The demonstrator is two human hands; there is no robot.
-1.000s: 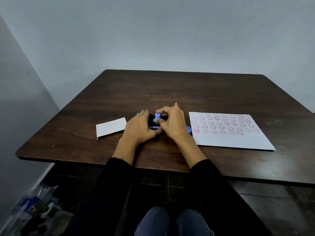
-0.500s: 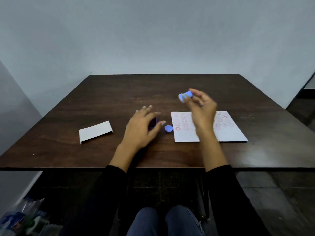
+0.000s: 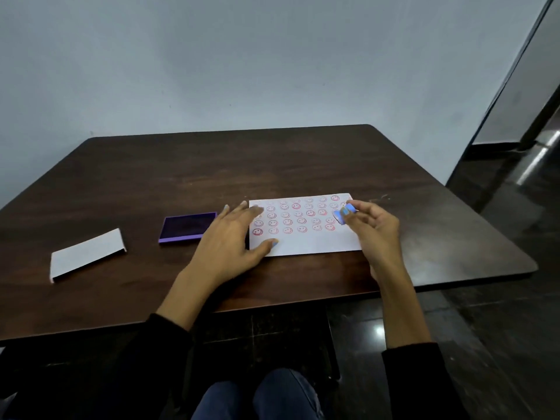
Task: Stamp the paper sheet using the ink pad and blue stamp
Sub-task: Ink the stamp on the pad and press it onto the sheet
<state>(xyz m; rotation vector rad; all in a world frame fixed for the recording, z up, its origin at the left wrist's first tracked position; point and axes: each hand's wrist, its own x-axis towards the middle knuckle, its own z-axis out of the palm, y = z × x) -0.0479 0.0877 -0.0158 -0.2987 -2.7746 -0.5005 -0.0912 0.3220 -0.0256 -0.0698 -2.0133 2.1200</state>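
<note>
A white paper sheet [image 3: 312, 241] with several rows of red smiley stamps lies on the dark wooden table [image 3: 181, 174]. My right hand [image 3: 375, 228] pinches the small blue stamp [image 3: 344, 214] over the sheet's right side, close to the paper. My left hand [image 3: 230, 241] rests flat with fingers spread on the sheet's left edge. The purple ink pad [image 3: 186, 227] lies open on the table, left of my left hand and apart from it.
A white card or lid [image 3: 86, 254] lies at the table's left near the front edge. A wall stands behind the table. To the right there is dark tiled floor [image 3: 500, 207] and a doorway.
My right hand carried the blue stamp from the ink pad, up, then down over the sheet's right side. My left hand left the ink pad and now presses the sheet's left edge. The camera turned right.
</note>
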